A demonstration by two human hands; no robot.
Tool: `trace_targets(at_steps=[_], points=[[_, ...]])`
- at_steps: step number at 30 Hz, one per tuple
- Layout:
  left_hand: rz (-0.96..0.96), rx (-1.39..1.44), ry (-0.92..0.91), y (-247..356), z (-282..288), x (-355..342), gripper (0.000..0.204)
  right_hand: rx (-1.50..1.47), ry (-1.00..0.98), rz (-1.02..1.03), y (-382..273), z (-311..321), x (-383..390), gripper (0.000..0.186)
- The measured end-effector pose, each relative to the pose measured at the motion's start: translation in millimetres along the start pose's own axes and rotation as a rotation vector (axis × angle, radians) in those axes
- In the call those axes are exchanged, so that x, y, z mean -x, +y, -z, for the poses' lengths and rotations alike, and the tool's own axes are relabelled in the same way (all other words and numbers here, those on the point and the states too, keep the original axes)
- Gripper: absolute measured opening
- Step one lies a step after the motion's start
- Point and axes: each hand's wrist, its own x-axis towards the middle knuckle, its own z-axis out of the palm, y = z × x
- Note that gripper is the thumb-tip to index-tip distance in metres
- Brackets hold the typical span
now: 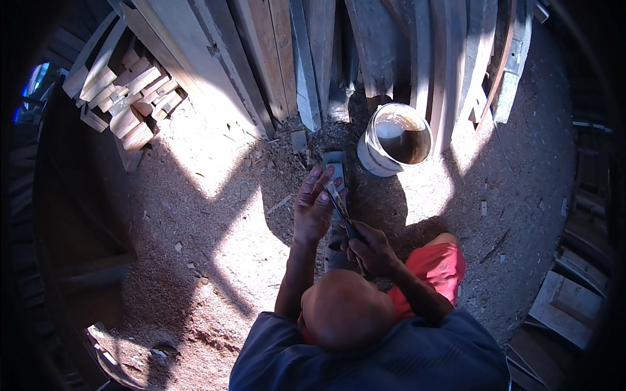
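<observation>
Chisel [338, 201] in the right hand [370, 251], held above the ground [215, 260] in front of the crouching person, its blade slanting up and leftward to the left hand [313, 212]. The right hand is clamped around the dark handle, fingers curled. The left hand is spread loosely, fingers extended and slightly parted, with its thumb right beside the blade's end; whether a fingertip touches the cutting edge I cannot tell.

Just beyond the fingers, partly hidden by them, a pale rectangular block [337, 171] lies low near the ground. Right of it stands a whitish bucket [369, 156], upright, with murky liquid inside. Wooden planks [212, 58] line the ground's far edge, and a stack of short timber pieces [134, 98] sits toward its far left corner. Wood shavings cover much of the ground.
</observation>
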Motion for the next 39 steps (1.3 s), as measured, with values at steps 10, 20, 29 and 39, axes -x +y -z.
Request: trace_targets(at_steps=[10, 20, 29, 39], points=[[0.29, -0.783, 0.153, 20, 11, -6, 0.052, 0.474, -0.007, 0.053, 13, 20, 11, 0.077], [0.029, -1.266, 0.037, 25, 37, -19, 0.049, 0.538, 0.038, -0.022, 27, 22, -11, 0.07], [-0.193, -1.603, -0.569, -58, 105, 35, 0.07, 0.854, -0.05, -0.269, 75, 12, -44, 0.084], [-0.225, -1.637, -0.711, -30, 112, -82, 0.055, 0.665, 0.012, -0.382, 24, 17, -132, 0.089]])
